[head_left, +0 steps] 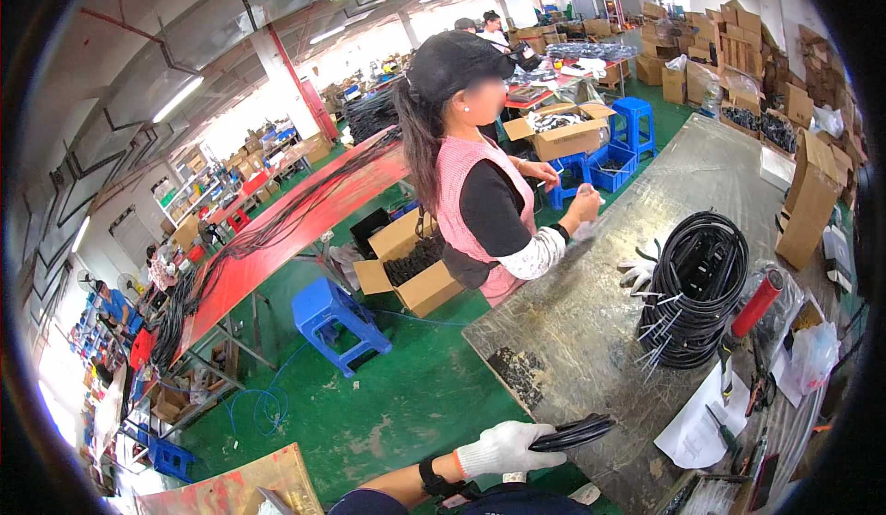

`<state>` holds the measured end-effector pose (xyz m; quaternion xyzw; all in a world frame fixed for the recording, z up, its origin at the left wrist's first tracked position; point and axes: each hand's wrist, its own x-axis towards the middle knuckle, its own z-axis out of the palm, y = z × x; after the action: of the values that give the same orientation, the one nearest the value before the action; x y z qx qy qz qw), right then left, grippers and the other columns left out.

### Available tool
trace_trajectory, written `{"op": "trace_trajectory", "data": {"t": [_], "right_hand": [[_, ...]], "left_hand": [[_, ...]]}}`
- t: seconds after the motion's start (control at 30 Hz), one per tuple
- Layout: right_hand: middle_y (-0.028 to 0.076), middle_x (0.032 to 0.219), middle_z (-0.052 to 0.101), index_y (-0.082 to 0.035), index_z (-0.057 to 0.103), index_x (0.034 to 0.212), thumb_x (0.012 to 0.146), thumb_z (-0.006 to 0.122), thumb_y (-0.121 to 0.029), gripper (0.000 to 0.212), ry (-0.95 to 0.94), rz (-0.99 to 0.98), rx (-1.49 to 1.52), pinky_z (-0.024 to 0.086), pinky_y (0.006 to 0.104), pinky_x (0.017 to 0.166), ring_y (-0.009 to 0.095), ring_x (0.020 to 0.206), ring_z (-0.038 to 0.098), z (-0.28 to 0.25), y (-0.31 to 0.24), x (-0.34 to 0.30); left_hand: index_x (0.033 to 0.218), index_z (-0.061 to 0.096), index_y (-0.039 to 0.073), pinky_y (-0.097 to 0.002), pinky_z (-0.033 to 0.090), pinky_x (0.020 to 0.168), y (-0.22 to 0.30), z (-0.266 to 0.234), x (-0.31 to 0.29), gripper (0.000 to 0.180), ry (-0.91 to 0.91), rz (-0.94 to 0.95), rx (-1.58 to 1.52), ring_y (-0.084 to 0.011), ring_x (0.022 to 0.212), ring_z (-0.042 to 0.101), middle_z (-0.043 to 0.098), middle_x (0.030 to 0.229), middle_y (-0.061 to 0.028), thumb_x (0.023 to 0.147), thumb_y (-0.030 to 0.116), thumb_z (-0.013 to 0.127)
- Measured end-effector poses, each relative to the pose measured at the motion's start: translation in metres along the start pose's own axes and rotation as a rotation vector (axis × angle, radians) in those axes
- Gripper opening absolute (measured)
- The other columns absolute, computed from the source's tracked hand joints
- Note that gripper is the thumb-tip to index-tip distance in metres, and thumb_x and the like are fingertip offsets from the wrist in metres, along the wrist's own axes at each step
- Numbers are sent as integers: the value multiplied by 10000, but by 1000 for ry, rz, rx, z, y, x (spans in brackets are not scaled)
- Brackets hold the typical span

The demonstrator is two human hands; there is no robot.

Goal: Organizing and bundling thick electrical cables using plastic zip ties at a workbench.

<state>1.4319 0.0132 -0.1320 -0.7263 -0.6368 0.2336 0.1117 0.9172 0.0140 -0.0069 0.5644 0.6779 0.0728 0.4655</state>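
Note:
My left hand (510, 450), in a white knit glove, comes in at the bottom. Its fingers are closed round a short bundle of black cable (574, 432), which sticks out to the right over the near edge of the metal-topped table (577, 330). I do not see my right hand. Farther off on the table stands a large stack of coiled black cables (697, 284) with pale ties poking out on its near left side. A white glove (637, 273) lies beside the stack.
Across the table's left edge stands a person in a black cap (461, 63). Pliers (726, 372), a red cylinder (759, 301), a white paper sheet (703, 423) and a screwdriver (724, 430) lie at right. A blue stool (337, 317) and an open cardboard box (425, 284) stand on the floor.

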Motion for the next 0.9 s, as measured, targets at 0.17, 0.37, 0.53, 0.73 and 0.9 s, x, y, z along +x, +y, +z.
{"op": "trace_trajectory", "data": {"t": [0.17, 0.37, 0.53, 0.73, 0.9], "right_hand": [[185, 1228, 656, -39, 564, 1331, 908, 634, -231, 469, 41, -239, 30, 488, 382, 959, 315, 1064, 644, 78, 165, 5], [164, 1208, 660, -34, 591, 1298, 930, 626, -225, 416, 129, -146, 325, 498, 361, 920, 266, 1030, 640, 117, 229, -10], [133, 1181, 667, -27, 611, 1267, 961, 600, -194, 348, 162, 94, 697, 512, 337, 870, 206, 995, 633, 69, 80, 11], [112, 1122, 673, -16, 642, 1218, 953, 637, -181, 312, 97, 194, 839, 514, 303, 847, 188, 956, 626, -19, -109, -4], [94, 1036, 685, 7, 664, 1158, 918, 651, -111, 267, -194, -113, 952, 492, 301, 848, 173, 956, 616, -10, -214, 15]], "left_hand": [[1212, 632, 166, -386, 521, 734, -8, -1, 1, 563, 47, 7, -9, -298, 815, 686, 680, 846, -139, 871, 613, 611], [1181, 651, 147, -351, 518, 754, -3, 2, 3, 500, 5, -2, -1, -230, 836, 691, 700, 869, -93, 879, 546, 656], [1201, 609, 70, -357, 524, 743, -9, 9, 1, 446, 110, 191, -18, -250, 817, 659, 671, 921, -136, 914, 410, 644], [1206, 625, 111, -320, 516, 759, -5, 8, 11, 520, 183, 213, -125, -186, 813, 653, 683, 881, -88, 894, 526, 657], [1245, 615, 34, -283, 506, 845, 27, -13, 0, 602, 242, 102, -280, -119, 948, 630, 694, 991, -70, 834, 448, 765]]}}
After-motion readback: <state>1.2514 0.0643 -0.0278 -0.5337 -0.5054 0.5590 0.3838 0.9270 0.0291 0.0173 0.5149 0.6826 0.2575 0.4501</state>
